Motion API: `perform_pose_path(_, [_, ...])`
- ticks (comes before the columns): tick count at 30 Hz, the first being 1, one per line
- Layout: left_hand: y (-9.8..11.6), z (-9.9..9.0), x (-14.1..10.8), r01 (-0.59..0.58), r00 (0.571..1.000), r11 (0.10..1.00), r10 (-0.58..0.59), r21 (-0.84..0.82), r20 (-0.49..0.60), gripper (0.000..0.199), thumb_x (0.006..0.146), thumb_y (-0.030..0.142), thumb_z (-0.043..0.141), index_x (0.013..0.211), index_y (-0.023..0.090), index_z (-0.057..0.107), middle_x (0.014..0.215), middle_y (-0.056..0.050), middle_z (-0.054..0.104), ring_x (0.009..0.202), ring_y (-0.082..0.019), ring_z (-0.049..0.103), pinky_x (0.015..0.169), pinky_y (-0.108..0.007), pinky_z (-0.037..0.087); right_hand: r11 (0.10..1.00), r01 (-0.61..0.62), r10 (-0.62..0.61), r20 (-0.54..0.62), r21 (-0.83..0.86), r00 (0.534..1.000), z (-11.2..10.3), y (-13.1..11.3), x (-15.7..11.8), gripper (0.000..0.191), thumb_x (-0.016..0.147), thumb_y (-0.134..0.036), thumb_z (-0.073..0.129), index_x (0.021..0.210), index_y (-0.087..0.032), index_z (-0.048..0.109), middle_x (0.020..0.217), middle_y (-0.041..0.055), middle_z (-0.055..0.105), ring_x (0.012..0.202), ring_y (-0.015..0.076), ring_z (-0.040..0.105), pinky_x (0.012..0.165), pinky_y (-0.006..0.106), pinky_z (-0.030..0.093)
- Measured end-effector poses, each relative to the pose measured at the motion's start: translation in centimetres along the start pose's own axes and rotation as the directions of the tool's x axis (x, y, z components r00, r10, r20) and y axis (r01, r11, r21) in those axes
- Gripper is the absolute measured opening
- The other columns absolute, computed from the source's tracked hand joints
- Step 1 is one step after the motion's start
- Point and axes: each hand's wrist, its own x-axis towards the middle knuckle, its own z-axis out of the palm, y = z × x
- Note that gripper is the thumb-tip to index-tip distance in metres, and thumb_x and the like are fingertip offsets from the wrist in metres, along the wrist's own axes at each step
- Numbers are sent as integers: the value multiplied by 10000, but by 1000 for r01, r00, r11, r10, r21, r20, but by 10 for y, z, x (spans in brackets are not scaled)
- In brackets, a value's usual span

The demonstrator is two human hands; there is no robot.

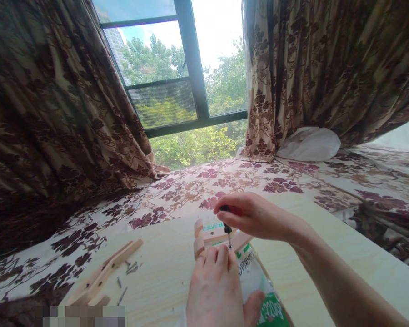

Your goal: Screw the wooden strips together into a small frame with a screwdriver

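Note:
My right hand (pixel 248 215) is closed around the black handle of a screwdriver (pixel 228 228), whose metal shaft points down at a wooden piece. Just below, my left hand (pixel 216 284) presses its fingers together on pale wooden parts (pixel 214 235), with the thumb over a plastic packet. Rounded wooden ends stick out beyond the left fingertips. Beneath the wood lies the white and green printed packet (pixel 255 277). The screwdriver's tip is close to the left fingertips; the screw under it is too small to make out.
On the pale board (pixel 157 254), several loose screws (pixel 132 267) lie left of my hands, beside more wooden pieces (pixel 105 272) with dark holes. Floral cloth (pixel 191 186) spreads behind the board. A white plastic bag (pixel 310 144) sits at the back right, near the curtains and window.

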Motion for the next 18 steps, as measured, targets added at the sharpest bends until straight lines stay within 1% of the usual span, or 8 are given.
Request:
perform_pose_path(3, [-1,1,0,2,1000,1000,-2,-3,5,555,789,542,494,1146,132,605,1176,-131,562,1096,-325,491,991,-514,404,1000,-10,10,-33,11,999,3,4,2,182,885,-296,523,798,-178,632,600,-42,512,557,81,426,516,207,292])
perform_pose_path(6, [-2,1,1,0,1000,1000,0,-4,12,548,792,543,488,1124,126,612,1125,-128,574,1078,-322,491,985,-517,403,998,-54,51,-93,-27,994,7,8,4,228,884,-319,527,738,-164,611,576,-40,506,543,80,416,513,212,284])
perform_pose_path(9, [-2,2,1,-5,1000,1000,5,-6,5,542,787,541,494,1112,125,616,1112,-122,574,1071,-317,489,981,-511,405,996,-59,51,-109,-73,993,5,6,4,196,867,-314,546,762,-172,631,573,-45,490,544,83,404,512,216,273])
perform_pose_path(11, [-2,2,1,3,1000,1000,-4,-11,-5,542,779,535,508,1121,128,612,1123,-117,573,1070,-312,489,985,-505,405,998,-28,23,-77,-60,997,2,3,2,143,863,-275,541,833,-187,650,595,-48,499,554,83,413,521,214,279])
perform_pose_path(13, [-1,2,-1,6,1000,1000,-6,-18,-9,547,777,529,517,1139,129,606,1141,-115,571,1081,-310,486,996,-498,399,1000,5,-6,-40,-28,999,0,0,1,141,866,-232,520,890,-198,655,629,-45,520,568,83,430,533,210,292])
perform_pose_path(15, [0,1,-1,6,1000,1000,-6,-18,-2,554,781,530,513,1152,129,602,1156,-119,568,1099,-312,480,1009,-498,388,1000,20,-20,-27,-9,999,0,1,1,153,879,-232,504,878,-192,651,636,-40,532,574,84,440,538,210,298])
perform_pose_path(18, [2,-1,-1,12,1000,1000,-12,-5,12,557,790,537,498,1149,124,604,1141,-127,572,1088,-316,486,997,-511,393,1000,-4,3,-70,-14,998,3,6,3,191,894,-291,511,822,-170,640,619,-31,549,569,86,449,537,213,301])
